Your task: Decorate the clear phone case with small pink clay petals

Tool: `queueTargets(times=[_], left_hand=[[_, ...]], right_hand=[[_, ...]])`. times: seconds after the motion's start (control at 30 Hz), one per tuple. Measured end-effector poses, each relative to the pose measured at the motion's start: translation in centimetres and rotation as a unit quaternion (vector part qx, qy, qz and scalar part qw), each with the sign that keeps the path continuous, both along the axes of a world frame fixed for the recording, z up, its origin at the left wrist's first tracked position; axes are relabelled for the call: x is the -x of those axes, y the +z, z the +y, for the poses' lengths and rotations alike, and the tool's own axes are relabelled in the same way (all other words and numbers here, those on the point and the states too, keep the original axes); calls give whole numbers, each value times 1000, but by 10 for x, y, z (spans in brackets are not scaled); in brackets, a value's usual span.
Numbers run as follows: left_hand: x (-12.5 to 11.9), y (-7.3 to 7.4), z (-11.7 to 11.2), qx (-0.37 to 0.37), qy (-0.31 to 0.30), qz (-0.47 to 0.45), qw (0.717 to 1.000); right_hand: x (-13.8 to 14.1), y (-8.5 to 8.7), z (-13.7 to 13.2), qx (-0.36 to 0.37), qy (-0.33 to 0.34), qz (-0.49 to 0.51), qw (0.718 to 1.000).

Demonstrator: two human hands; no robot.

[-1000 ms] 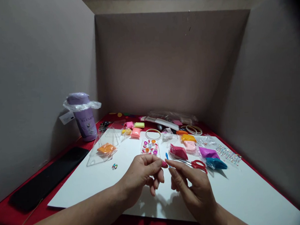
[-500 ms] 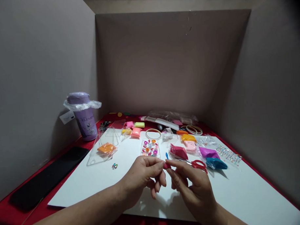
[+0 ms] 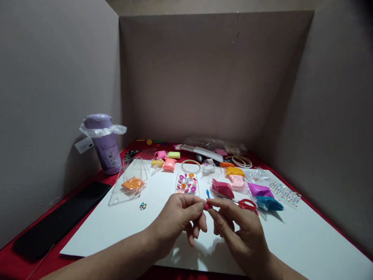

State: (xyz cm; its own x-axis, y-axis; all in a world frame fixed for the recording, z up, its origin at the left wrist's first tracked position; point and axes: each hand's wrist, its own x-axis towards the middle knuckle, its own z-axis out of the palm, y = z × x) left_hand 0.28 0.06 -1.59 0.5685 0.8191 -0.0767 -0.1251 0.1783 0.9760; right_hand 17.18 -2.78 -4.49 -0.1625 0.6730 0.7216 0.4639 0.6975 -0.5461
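I have both hands up over the near part of the white board (image 3: pixel 116 236), close together, a pinch on each side of one small pink bit (image 3: pixel 207 206). Left hand (image 3: pixel 179 213): thumb and index closed on the bit's left end, other fingers loosely curled below. Right hand (image 3: pixel 243 226): index tip on the upper edge of the right end, thumb just under it, narrow grip. So the bit sits right between the two sets of fingertips, held clear of the board; their shadow falls on the board beneath. Most of it is covered by fingers, so I can't tell its exact shape.

Off to my left, a black slab (image 3: pixel 61 220) lies on the red cloth (image 3: pixel 4 269) beside the board. Just past the hands I see a blue tool (image 3: pixel 208 193) and red scissors (image 3: pixel 247 205), both partly hidden by the right hand. Gem cluster (image 3: pixel 142 206) is on its own, left of the left hand. Teal packet (image 3: pixel 270 203) and purple packet (image 3: pixel 260 190) touch, right of the scissors; gem sheet (image 3: pixel 284 192) next to them. Red packet (image 3: pixel 223 188) is right behind the scissors. Gem card (image 3: pixel 187 183) lies behind the left hand, orange packet (image 3: pixel 133 184) further left. Behind the card: a ring (image 3: pixel 191 172), coral packet (image 3: pixel 169 164) to its left. Purple bottle (image 3: pixel 107 151) stands upright at far left, plastic round its top.
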Motion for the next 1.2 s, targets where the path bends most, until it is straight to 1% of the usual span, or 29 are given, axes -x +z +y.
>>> queueTargets(times=[0.33, 0.53, 0.73, 1.0, 1.2], left_hand=[[0, -1, 0, -1, 13, 11, 1000], [1, -2, 0, 2, 27, 3, 1000], [1, 1, -1, -18, 37, 11, 999], [0, 1, -2, -23, 45, 9, 999], [0, 3, -2, -27, 42, 15, 999]], right_hand=[[-2, -5, 0, 16, 10, 9, 1000], [0, -4, 0, 75, 3, 43, 996], [2, -2, 0, 88, 11, 53, 995], [2, -2, -1, 141, 16, 65, 988], [2, -2, 0, 166, 27, 87, 982]])
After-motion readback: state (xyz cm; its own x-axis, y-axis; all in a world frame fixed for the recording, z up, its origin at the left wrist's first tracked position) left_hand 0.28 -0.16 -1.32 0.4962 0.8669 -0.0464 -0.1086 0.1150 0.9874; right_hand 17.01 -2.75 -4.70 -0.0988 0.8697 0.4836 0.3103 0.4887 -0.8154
